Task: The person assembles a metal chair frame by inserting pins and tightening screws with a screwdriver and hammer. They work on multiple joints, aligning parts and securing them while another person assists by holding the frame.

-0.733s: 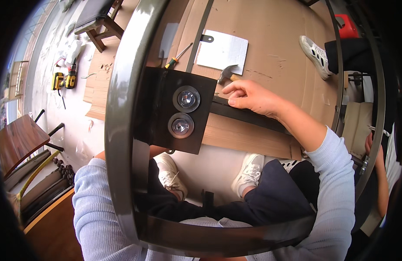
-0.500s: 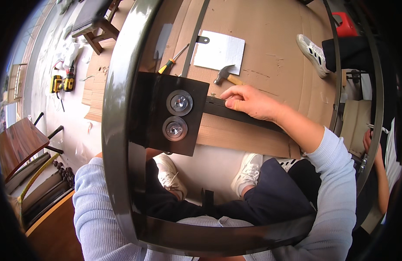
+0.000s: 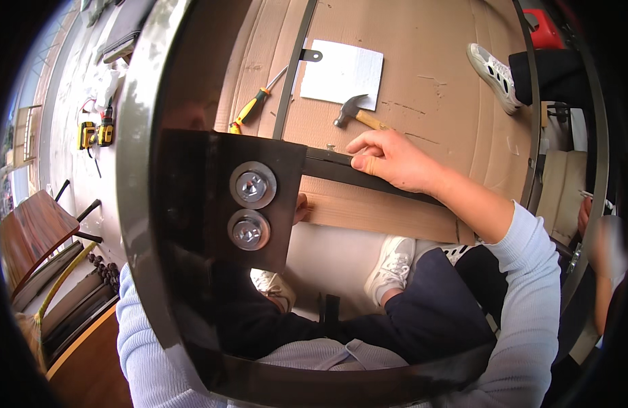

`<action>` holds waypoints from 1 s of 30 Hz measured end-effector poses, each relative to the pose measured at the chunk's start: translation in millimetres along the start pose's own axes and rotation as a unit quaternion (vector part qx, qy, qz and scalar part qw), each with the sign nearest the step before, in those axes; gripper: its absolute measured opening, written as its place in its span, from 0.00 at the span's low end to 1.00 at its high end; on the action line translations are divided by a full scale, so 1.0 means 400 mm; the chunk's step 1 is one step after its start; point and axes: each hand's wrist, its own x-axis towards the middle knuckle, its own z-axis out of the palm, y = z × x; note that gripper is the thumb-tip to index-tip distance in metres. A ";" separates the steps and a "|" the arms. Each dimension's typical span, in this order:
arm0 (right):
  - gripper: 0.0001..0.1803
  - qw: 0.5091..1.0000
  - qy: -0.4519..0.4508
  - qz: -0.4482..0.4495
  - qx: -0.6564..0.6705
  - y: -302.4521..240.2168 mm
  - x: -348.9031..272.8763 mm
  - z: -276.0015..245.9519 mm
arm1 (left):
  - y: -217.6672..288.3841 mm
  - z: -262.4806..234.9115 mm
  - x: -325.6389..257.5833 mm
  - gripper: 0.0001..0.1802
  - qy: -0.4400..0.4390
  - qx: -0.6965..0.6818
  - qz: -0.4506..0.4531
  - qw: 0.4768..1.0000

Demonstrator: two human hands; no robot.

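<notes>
Your right hand (image 3: 399, 162) rests on the dark bar (image 3: 338, 170), grip curled narrow, clamping unclear; the black plate (image 3: 281, 196) lies to its left, nearer your left hand (image 3: 301, 207), mostly hidden behind, grip unreadable. Bar's long axis runs rightward from the plate's edge, slanting slightly toward you.

Brown cardboard (image 3: 477, 102) spread over a pale floor (image 3: 334, 262).
On the cardboard lie a white square sheet (image 3: 341, 71), a wooden-handled hammer (image 3: 361, 115) with its head at the sheet's near edge, and, left of them, a yellow-and-black screwdriver (image 3: 251, 107); a white shoe (image 3: 494, 78) rests toward the right edge. Past the near edge, another shoe (image 3: 391, 268) stands on the floor.
</notes>
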 end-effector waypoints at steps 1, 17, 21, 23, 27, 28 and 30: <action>0.23 1.000 -0.003 0.006 -0.008 0.003 0.002 0.000 | 0.006 0.000 0.003 0.09 0.001 0.010 -0.002 1.000; 0.23 0.988 -0.033 0.026 -0.149 0.000 -0.017 -0.001 | 0.049 -0.141 -0.059 0.09 0.086 -0.008 -0.046 0.995; 0.25 0.983 0.021 -0.014 -0.183 0.002 -0.032 0.020 | 0.076 -0.228 -0.085 0.11 0.265 0.016 -0.050 0.963; 0.25 0.971 0.049 0.004 -0.233 0.000 -0.042 0.025 | 0.056 -0.271 -0.066 0.18 0.363 -0.006 -0.065 0.929; 0.21 0.958 0.095 -0.066 -0.261 0.007 -0.056 0.036 | -0.015 -0.344 0.028 0.23 0.457 0.098 -0.079 0.881; 0.20 0.959 0.099 -0.097 -0.248 0.012 -0.054 0.037 | -0.030 -0.357 0.057 0.24 0.438 0.101 -0.099 0.888; 0.19 0.973 0.077 -0.045 -0.211 0.025 -0.044 0.038 | -0.056 -0.382 0.110 0.25 0.400 0.151 -0.132 0.894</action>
